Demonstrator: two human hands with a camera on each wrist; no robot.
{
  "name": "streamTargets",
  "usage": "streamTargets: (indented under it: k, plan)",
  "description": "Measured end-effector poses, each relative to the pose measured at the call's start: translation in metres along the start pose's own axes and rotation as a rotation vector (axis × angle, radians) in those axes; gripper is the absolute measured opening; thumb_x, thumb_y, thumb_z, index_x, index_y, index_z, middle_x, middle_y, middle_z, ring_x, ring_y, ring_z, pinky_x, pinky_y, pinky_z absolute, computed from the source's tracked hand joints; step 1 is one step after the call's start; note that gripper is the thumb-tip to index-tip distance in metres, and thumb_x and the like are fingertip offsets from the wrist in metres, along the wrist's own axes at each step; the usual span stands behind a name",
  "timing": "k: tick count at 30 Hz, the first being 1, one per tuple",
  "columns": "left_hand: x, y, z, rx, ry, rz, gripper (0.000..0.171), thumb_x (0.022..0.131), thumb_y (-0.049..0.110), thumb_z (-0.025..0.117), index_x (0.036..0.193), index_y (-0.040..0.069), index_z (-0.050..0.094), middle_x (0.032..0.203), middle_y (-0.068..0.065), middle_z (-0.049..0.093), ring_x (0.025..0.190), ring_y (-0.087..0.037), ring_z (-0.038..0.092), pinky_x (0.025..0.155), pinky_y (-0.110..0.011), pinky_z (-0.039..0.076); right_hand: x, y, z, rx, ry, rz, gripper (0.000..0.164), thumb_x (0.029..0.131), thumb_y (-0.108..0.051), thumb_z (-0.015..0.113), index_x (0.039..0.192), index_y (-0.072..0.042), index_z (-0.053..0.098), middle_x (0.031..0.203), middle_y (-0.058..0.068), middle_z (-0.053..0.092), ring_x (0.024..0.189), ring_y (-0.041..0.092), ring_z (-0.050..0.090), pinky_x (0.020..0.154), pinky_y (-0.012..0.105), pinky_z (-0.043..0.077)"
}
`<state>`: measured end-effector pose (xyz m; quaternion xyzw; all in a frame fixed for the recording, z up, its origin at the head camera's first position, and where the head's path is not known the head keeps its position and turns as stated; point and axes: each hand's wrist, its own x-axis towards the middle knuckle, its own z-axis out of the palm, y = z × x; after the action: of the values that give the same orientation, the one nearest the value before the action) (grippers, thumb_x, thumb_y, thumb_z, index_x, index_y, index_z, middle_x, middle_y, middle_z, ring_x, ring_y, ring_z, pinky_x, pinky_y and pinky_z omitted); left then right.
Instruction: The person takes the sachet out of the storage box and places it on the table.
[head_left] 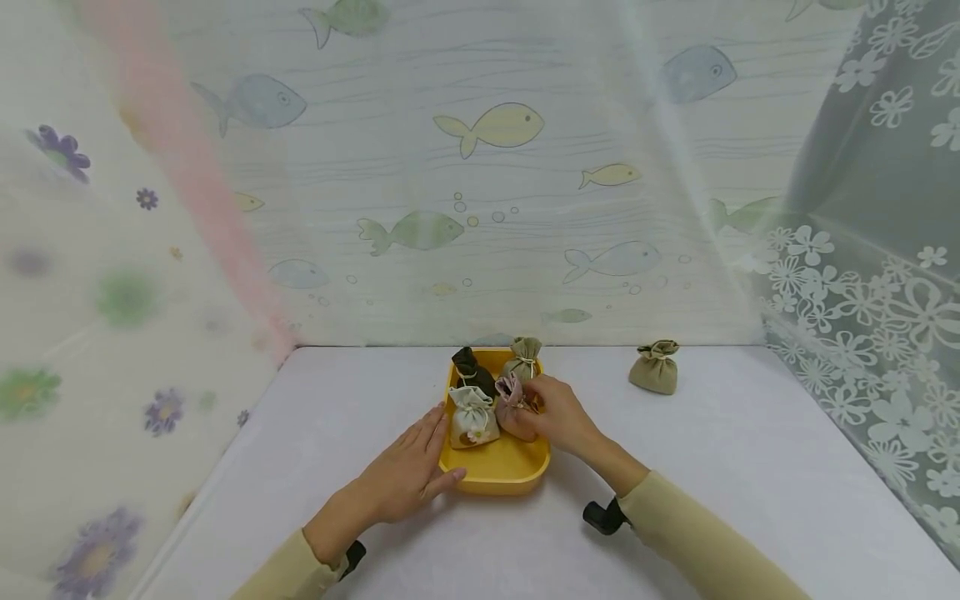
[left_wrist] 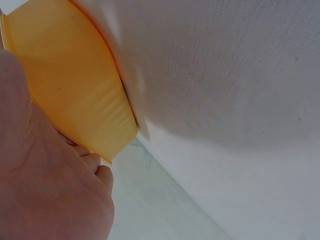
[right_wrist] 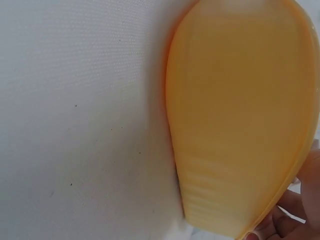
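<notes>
A yellow tray (head_left: 491, 486) holds several small drawstring pouches. My right hand (head_left: 562, 417) reaches over the tray's right rim and pinches a dusky pink pouch (head_left: 517, 425). Left of it is a white-topped pouch (head_left: 474, 408) with a flower on its tan lower part. Behind these are a black pouch (head_left: 474, 375) and an olive-tan pouch (head_left: 523, 354). My left hand (head_left: 405, 471) lies along the tray's left side, fingers straight and thumb by the front corner. In the left wrist view, that hand (left_wrist: 50, 170) touches the tray wall (left_wrist: 75, 70). The right wrist view shows mostly the tray's outer wall (right_wrist: 235, 115).
Another olive-tan pouch (head_left: 655, 371) stands on the white table (head_left: 712, 467), right of the tray near the back edge. A fish-patterned curtain (head_left: 487, 192) hangs behind the table. Flowered sheer curtains (head_left: 885, 333) hang at both sides.
</notes>
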<state>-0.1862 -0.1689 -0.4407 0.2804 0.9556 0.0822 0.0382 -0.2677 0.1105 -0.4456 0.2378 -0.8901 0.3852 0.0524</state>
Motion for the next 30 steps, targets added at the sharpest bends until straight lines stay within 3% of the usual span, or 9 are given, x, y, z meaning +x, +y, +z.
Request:
streamTargets:
  k: [8,17,30]
  plan:
    - [0.0,-0.001,0.005,-0.028,0.016,0.007,0.093,0.104,0.067,0.031,0.16,-0.007,0.02,0.17,-0.022,0.007,0.157,-0.034,0.012,0.124,-0.053,0.021,-0.001,0.001,0.003,0.002,-0.024,-0.003,0.011,0.091,-0.005,0.073,0.101,-0.008,0.069,0.083,-0.001,0.056,0.077,0.016,0.049,0.066,0.029,0.043]
    - [-0.001,0.002,0.002,-0.002,-0.021,-0.012,0.095,0.104,0.069,0.026,0.161,-0.006,0.018,0.17,-0.02,0.005,0.158,-0.031,0.008,0.126,-0.049,0.018,-0.007,0.001,0.002,0.053,0.005,0.003,0.014,0.093,-0.003,0.069,0.107,-0.005,0.069,0.09,0.0,0.062,0.083,0.016,0.054,0.074,0.029,0.05]
    - [-0.001,0.002,0.001,-0.001,-0.012,-0.026,0.095,0.103,0.069,0.029,0.162,-0.004,0.014,0.171,-0.019,0.003,0.158,-0.03,0.007,0.126,-0.049,0.017,-0.008,-0.021,-0.031,0.125,0.056,-0.097,0.013,0.096,-0.003,0.067,0.109,-0.002,0.067,0.095,0.004,0.064,0.084,0.02,0.055,0.072,0.026,0.052]
